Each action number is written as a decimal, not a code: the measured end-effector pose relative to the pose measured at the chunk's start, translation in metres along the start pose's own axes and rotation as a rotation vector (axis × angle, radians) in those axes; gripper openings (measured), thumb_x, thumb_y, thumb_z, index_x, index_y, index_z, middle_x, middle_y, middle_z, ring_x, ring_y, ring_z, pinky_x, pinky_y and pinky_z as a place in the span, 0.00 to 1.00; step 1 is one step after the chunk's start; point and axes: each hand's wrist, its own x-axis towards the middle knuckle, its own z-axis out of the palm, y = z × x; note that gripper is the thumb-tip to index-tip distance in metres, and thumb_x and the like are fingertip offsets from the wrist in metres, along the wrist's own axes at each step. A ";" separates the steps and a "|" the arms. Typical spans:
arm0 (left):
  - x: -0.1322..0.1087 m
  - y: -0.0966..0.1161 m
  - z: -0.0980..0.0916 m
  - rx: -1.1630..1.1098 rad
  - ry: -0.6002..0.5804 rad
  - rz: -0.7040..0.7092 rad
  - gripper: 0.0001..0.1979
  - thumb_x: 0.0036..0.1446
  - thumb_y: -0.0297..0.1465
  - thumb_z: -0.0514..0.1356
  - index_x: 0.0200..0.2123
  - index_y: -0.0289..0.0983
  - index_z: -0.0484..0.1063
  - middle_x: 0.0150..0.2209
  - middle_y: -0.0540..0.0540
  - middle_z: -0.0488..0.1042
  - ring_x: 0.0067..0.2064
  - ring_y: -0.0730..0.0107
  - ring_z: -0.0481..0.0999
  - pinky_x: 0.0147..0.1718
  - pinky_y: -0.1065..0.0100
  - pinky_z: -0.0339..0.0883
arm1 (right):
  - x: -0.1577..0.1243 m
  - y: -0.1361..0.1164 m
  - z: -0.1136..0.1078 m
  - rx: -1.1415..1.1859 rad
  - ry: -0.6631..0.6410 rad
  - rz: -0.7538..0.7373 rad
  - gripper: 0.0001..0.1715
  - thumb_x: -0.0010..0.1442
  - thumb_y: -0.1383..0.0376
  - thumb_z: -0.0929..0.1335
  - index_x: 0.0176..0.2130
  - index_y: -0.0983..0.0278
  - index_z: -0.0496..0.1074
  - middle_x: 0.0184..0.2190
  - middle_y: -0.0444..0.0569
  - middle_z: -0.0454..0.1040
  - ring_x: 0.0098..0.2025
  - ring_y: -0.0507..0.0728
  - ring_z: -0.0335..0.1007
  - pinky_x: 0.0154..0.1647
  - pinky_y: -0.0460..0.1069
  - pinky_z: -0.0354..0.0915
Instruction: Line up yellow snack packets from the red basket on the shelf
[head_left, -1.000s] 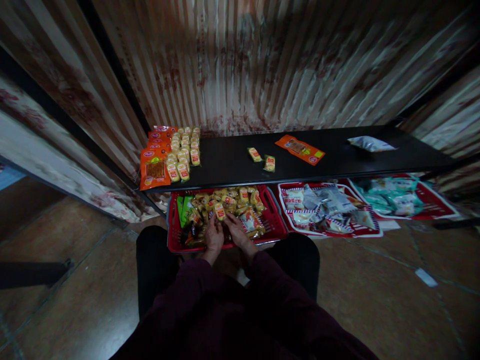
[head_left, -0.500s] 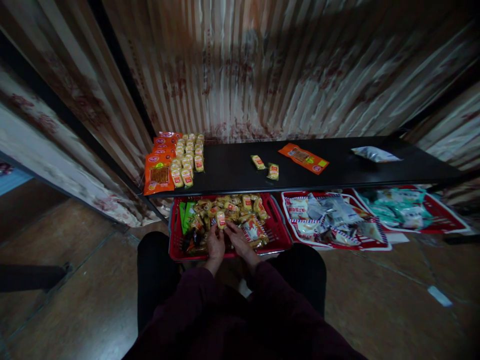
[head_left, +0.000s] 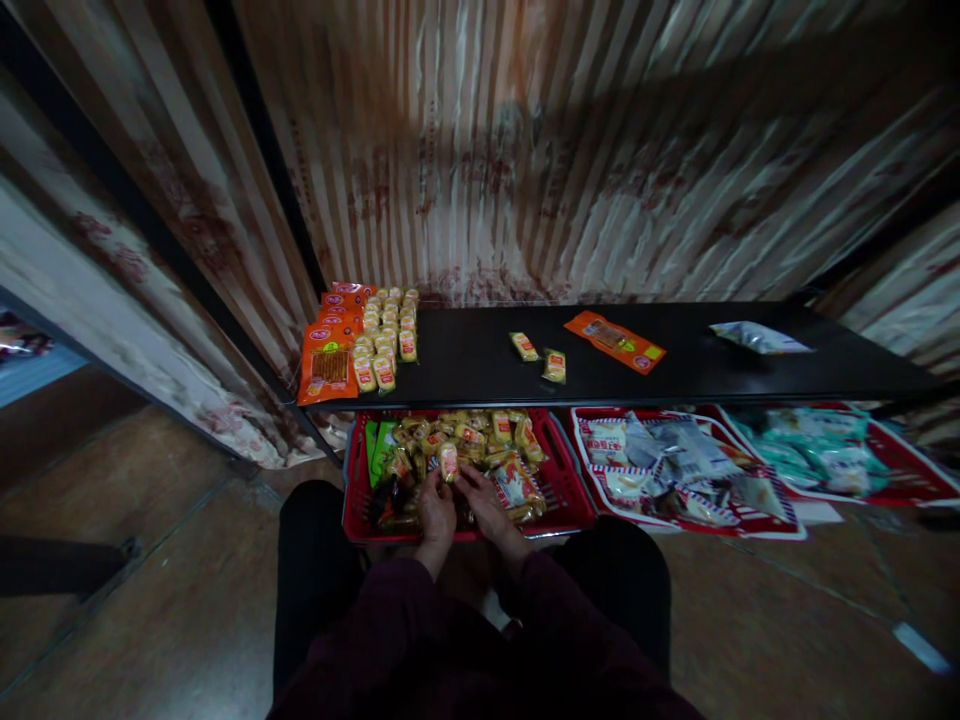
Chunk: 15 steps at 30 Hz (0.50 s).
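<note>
A small yellow-wrapped snack packet (head_left: 448, 462) with a red and white label is held upright over the red basket (head_left: 559, 480). My left hand (head_left: 436, 512) pinches its lower left side. From the right, the fingertips of my right hand (head_left: 484, 502) close on its lower right edge. Below and behind the hands, the basket is filled with similar yellow packets (head_left: 471, 436), a green packet (head_left: 381, 445) and a larger clear-and-red packet (head_left: 517, 482). The fingers partly hide the bottom of the held packet.
Above the basket runs a black shelf (head_left: 465, 375). Orange snack bags (head_left: 330, 368) and rows of yellow packets (head_left: 385, 345) stand at its left; two loose packets (head_left: 554, 366), an orange bag (head_left: 615, 342) and a silvery bag (head_left: 757, 338) lie rightward. More filled baskets (head_left: 675, 465) sit at right.
The view has tilted up slightly, so shelf and baskets appear lower. Both hands stay together at the same snack packet, with little change in their grip.
</note>
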 end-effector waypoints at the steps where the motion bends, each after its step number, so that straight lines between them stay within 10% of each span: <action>1: 0.001 0.000 0.000 -0.007 -0.007 0.023 0.18 0.50 0.20 0.56 0.43 0.39 0.72 0.46 0.43 0.76 0.50 0.65 0.74 0.52 0.63 0.64 | 0.000 -0.001 0.000 0.002 0.009 -0.002 0.26 0.44 0.49 0.72 0.40 0.60 0.77 0.42 0.50 0.78 0.46 0.62 0.71 0.54 0.59 0.61; 15: 0.012 0.035 -0.015 -0.064 0.007 0.102 0.17 0.51 0.18 0.53 0.42 0.36 0.72 0.45 0.41 0.76 0.51 0.63 0.73 0.53 0.62 0.63 | 0.014 -0.022 0.017 0.013 0.054 -0.043 0.24 0.45 0.53 0.72 0.42 0.59 0.75 0.45 0.49 0.76 0.50 0.63 0.70 0.57 0.60 0.60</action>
